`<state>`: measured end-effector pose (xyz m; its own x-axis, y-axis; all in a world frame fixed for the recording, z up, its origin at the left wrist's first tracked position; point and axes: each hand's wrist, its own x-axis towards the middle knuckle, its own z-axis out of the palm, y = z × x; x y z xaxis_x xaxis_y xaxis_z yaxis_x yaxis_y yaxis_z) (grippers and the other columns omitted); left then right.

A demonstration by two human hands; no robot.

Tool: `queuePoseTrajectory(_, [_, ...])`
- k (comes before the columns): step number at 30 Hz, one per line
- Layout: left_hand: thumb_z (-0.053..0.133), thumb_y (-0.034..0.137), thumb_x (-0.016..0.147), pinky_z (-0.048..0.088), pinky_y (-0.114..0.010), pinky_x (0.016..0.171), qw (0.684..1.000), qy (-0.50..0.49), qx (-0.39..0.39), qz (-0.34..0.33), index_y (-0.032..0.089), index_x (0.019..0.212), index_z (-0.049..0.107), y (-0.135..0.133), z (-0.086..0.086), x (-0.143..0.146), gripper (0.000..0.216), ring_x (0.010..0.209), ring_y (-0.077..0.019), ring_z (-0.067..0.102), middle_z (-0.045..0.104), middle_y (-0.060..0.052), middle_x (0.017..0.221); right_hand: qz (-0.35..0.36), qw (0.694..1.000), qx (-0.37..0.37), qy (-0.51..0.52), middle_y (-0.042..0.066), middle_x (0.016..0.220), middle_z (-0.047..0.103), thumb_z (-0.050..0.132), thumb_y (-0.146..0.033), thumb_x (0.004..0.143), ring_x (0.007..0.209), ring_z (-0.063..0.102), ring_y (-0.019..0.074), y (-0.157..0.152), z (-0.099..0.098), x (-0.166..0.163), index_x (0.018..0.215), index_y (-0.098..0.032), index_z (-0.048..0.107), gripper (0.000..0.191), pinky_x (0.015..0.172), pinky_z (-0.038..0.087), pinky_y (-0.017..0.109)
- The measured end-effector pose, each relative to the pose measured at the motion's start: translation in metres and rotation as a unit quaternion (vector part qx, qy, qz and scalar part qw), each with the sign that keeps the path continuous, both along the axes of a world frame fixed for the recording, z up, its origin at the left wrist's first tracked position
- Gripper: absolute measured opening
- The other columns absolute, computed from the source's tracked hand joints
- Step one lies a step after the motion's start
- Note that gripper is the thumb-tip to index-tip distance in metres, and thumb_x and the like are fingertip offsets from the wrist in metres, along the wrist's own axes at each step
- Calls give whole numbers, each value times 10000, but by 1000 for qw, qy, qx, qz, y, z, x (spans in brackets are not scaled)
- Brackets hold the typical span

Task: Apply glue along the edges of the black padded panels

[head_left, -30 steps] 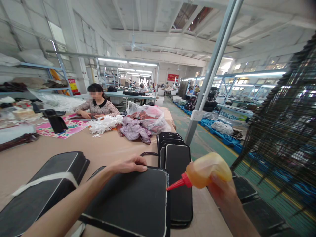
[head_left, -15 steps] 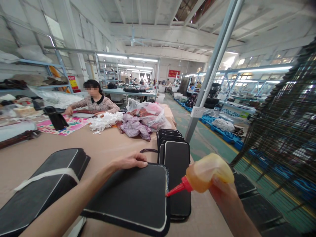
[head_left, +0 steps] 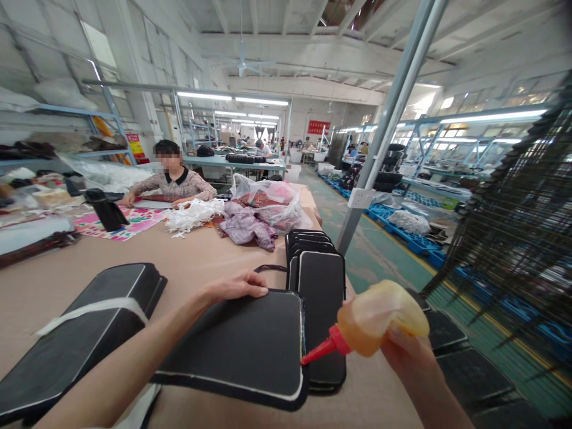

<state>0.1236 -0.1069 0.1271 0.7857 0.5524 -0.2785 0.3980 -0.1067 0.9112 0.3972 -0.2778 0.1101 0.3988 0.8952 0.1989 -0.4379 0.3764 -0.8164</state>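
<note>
My left hand point(head_left: 243, 285) grips the far edge of a black rounded panel point(head_left: 241, 339) with a whitish line along its border, thumb on top and the other fingers hidden beneath. In my right hand point(head_left: 406, 345) is a glue bottle point(head_left: 379, 319), yellowish and translucent, tilted down to the left. Its red nozzle tip meets the panel's right edge, where a wet-looking strip runs toward the far corner. Just behind that edge stands a row of similar black panels point(head_left: 319, 304). To the left lies a stack of black panels point(head_left: 102, 316) bound with a white band.
Brown paper covers the table point(head_left: 196, 256). Farther back are a purple cloth point(head_left: 248, 225), white strips point(head_left: 192, 215), a plastic bag point(head_left: 272, 202) and a black stand point(head_left: 105, 210). A co-worker point(head_left: 172, 179) sits across. A metal post point(head_left: 379, 137) rises at the table's right edge.
The nozzle tip has slid slightly along the panel's right edge toward me. My left hand keeps its hold on the panel. The whole view has shifted a little.
</note>
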Motion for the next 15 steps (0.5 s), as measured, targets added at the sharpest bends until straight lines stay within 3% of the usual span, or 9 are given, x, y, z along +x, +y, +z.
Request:
queuePoseTrajectory(6, [642,581,657,268,-225,549,1000,4,-2,6,143,673,566,1,-2,0,445,582,-100,349,432,34,610,-8,1000,-13,20,72,954,694,822,-299,564,850,660,310,-1,3,-3,1052,-237,672,514,762,557,386])
queuePoseTrajectory(15, [644,601,647,274,-226,537,1000,6,-4,22,147,660,566,2,-3,-2,461,568,-102,365,451,30,600,4,1000,-23,-18,91,937,692,811,-355,578,836,661,345,-3,4,-3,1052,-265,645,510,723,561,463])
